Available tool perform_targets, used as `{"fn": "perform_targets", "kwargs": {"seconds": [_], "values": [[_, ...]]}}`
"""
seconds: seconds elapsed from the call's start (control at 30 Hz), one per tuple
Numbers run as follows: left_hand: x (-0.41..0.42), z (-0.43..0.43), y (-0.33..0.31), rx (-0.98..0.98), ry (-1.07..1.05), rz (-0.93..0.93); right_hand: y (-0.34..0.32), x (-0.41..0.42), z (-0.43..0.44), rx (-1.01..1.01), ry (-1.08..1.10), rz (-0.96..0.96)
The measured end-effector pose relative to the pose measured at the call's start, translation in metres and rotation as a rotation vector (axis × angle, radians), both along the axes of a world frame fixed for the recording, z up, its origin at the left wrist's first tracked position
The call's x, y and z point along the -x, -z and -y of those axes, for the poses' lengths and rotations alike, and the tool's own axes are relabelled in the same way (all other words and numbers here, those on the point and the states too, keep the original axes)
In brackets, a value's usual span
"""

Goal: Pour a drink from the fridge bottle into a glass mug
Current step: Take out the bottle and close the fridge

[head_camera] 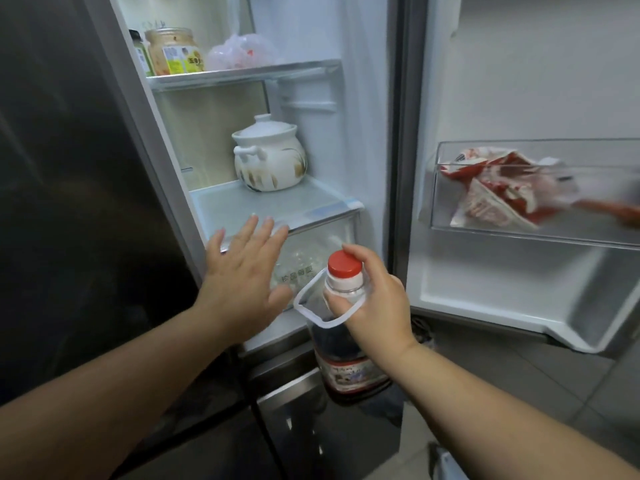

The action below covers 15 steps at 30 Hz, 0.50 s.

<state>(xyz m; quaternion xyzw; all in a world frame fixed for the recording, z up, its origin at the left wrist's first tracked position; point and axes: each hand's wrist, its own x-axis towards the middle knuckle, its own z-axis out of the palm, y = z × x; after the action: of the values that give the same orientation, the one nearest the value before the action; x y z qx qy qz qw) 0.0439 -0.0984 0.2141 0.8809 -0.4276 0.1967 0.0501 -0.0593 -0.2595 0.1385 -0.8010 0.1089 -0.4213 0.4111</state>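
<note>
A large clear bottle (349, 368) of dark drink, with a red cap and a white carrying handle, hangs upright in front of the open fridge. My right hand (375, 303) grips it by the neck just under the cap. My left hand (242, 271) is spread flat with fingers apart, holding nothing, just left of the bottle and in front of the lower fridge shelf. No glass mug is in view.
The fridge's right door (519, 98) stands open, with a red-and-white packet (502, 192) in its clear bin. A white lidded ceramic pot (268, 154) sits on the middle shelf. Jars (175, 51) and a plastic bag stand on the upper shelf. The dark left door (69, 185) is shut.
</note>
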Motion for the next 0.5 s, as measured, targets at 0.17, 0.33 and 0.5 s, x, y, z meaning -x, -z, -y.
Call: {"fn": "perform_targets", "kwargs": {"seconds": [0.17,0.33,0.5], "values": [[0.059,0.040,0.017,0.141,0.260,-0.476,-0.003,0.034,-0.009,0.007,0.058,-0.067],[0.078,0.055,0.037,0.355,0.471,-0.973,0.002,0.074,-0.010,0.007,0.096,-0.081],[0.108,0.068,0.041,0.421,0.550,-1.088,0.007,0.110,-0.001,0.075,0.144,-0.137]]}}
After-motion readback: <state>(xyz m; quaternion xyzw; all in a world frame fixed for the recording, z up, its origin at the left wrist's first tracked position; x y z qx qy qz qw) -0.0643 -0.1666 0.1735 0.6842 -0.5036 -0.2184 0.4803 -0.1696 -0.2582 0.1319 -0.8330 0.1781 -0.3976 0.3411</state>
